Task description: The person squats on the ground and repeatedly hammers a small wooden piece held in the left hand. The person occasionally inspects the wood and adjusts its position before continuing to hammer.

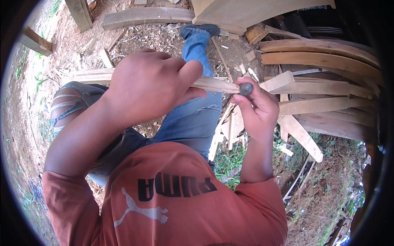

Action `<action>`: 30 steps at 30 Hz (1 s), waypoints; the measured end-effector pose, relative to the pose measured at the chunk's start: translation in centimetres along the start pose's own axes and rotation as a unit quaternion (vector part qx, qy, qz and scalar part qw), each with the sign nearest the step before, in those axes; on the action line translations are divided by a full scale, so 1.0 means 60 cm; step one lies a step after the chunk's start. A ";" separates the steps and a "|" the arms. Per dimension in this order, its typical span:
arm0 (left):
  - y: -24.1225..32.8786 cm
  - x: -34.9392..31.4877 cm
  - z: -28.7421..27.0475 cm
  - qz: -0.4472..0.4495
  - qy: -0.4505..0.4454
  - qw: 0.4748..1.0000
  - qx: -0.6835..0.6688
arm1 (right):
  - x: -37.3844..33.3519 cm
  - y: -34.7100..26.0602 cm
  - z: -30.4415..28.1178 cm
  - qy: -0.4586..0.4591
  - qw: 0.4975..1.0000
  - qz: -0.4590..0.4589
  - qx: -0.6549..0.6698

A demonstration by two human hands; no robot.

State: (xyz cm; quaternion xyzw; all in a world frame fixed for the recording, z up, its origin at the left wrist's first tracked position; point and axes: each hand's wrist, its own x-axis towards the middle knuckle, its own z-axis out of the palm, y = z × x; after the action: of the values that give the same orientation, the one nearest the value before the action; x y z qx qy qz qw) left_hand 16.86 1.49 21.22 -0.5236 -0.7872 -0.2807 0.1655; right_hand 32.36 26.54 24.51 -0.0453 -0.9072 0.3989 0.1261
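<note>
My left hand [152,84] is closed around a pale, rough-hewn wooden stick [92,75], held level across my lap. The stick reaches out past the fist on both sides. At its right end sits a small dark, rounded piece [246,89], perhaps a cap or ferrule; its exact kind does not show. The thumb and fingers of my right hand [260,108] pinch this dark piece from the right side. It touches the stick's end, but how the two join is hidden by the fingers.
Curved planks [320,59] and several shaped boards [328,104] are stacked at the right. A large wooden panel [254,12] stands at the top, beside a long beam [147,17]. Posts [79,14] rise at the upper left. Wood shavings [141,39] litter the dirt ground.
</note>
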 end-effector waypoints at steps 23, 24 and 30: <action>-0.005 0.008 0.014 -0.159 -0.118 0.963 -0.185 | 0.023 -0.031 0.011 0.016 0.985 0.097 0.143; -0.007 0.011 0.013 -0.169 -0.131 0.954 -0.210 | 0.024 -0.035 0.012 0.023 0.985 0.076 0.150; -0.015 0.026 0.002 -0.326 -0.252 0.784 -0.463 | 0.025 -0.033 0.021 0.037 0.991 0.050 0.117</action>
State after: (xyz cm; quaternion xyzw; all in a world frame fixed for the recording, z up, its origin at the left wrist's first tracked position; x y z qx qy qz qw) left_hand 15.40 2.45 21.73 -0.3017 -0.6998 -0.5069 -0.4028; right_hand 30.60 24.55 25.45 -0.0897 -0.8455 0.5064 0.1438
